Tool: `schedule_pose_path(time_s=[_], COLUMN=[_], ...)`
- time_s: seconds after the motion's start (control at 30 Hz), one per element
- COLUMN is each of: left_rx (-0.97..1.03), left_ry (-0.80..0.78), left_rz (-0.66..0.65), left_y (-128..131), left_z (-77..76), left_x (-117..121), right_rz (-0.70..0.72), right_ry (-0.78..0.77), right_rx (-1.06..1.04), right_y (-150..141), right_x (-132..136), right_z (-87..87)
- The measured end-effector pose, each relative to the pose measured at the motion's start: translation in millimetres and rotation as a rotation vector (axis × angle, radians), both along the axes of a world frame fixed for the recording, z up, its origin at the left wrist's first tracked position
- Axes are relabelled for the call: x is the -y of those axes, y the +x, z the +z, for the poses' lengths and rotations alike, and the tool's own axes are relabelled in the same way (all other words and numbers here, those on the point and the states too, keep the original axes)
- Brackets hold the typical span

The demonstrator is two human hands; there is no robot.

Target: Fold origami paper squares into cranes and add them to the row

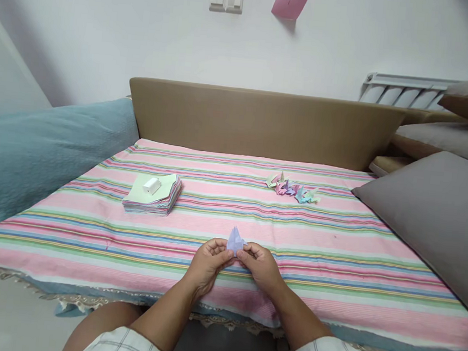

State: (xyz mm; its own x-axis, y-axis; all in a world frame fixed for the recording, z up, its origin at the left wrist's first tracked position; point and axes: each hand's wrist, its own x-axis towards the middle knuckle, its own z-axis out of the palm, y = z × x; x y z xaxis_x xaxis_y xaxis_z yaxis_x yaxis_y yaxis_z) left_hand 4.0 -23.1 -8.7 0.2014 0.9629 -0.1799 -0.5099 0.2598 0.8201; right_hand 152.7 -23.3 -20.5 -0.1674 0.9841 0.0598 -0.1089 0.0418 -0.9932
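Between my two hands is a small piece of folded lavender paper (235, 241), its pointed tip facing away from me. My left hand (209, 261) pinches its left side between thumb and fingers. On the opposite side, my right hand (262, 264) grips the lower right edge the same way. Both thumbs lie on the near face of the paper, and some fingertips are hidden behind it. The hands are just over the near part of the striped cloth (319, 232).
A stack of coloured paper (152, 197) with a small white block (152, 185) on top lies to the left. Several folded paper cranes (290, 188) sit in a row at the back right. Grey cushions (431, 214) line the right side; a blue-covered armrest (56, 143) bounds the left.
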Motion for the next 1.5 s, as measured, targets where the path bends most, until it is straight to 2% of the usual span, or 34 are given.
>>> schedule_pose_path(time_s=[0.23, 0.47, 0.7, 0.87, 1.07, 1.27, 1.5], left_rx=[-0.039, -0.16, -0.184, -0.168, -0.077, -0.002, -0.018], left_ry=[0.013, 0.117, 0.151, 0.146, 0.079, 0.048, 0.044], left_rz=[0.052, 0.061, 0.04, 0.024, 0.056, 0.054, 0.063], left_y=[2.9, 2.7, 2.3, 1.5, 3.2, 4.4, 4.4], left_z=[-1.1, -9.2, -9.7, -9.5, -6.2, -0.6, -0.2], left_x=[1.3, 0.4, 0.1, 0.5, 1.2, 2.8, 3.0], right_rz=[0.028, 0.048, -0.049, -0.042, 0.085, 0.053, 0.045], right_ry=[0.019, 0.025, 0.023, 0.028, 0.029, -0.015, -0.057], right_rx=[-0.053, -0.03, 0.076, 0.082, 0.004, -0.033, -0.049], right_y=[1.1, 4.3, 4.7, 4.5, 1.3, 1.0, -0.9], right_x=[0.7, 1.4, 0.8, 0.8, 2.0, -0.6, 0.4], right_z=[4.8, 10.0, 8.8, 8.3, 6.6, 0.2, 5.8])
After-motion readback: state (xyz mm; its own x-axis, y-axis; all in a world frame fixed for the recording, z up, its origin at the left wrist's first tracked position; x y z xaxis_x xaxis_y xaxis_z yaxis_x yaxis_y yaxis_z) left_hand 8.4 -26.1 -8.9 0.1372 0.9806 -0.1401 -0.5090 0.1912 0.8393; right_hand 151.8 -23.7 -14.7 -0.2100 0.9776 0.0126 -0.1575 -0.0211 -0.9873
